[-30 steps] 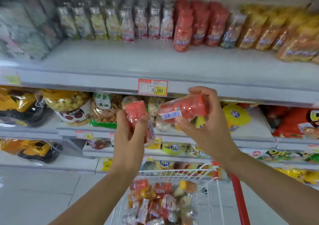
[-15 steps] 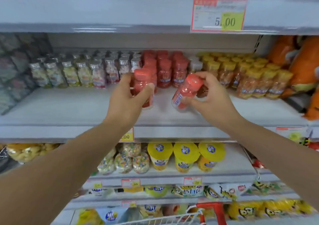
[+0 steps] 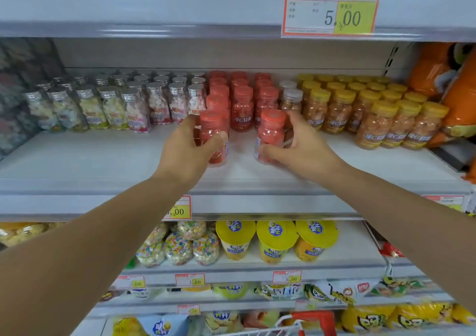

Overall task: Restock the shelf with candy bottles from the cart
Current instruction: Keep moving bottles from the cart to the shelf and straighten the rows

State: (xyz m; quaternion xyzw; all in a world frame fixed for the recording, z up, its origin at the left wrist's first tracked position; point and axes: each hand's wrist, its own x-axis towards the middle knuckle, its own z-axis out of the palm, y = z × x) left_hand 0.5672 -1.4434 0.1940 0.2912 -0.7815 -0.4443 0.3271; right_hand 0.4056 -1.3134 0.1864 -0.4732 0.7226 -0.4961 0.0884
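- Both hands are loaded: the left hand (image 3: 188, 152) wraps the left bottle (image 3: 215, 132), thumb across its front, while the right hand (image 3: 302, 150) grips the right bottle (image 3: 270, 132) from the side, thumb low on its wall
- Each bottle stands close to upright at mid-depth on the shelf (image 3: 103, 165), ahead of the red rows (image 3: 242, 108) at the back and well short of the front edge
- Bases down or just off the board? Can't tell from here
- Best play, I'd say: slide each one straight back until it meets the front of its own red row, base flat, label turned outward
- Let go only once it stands steady, and keep knuckles off the neighbours
- Cart (image 3: 313, 319) peeks in at the bottom
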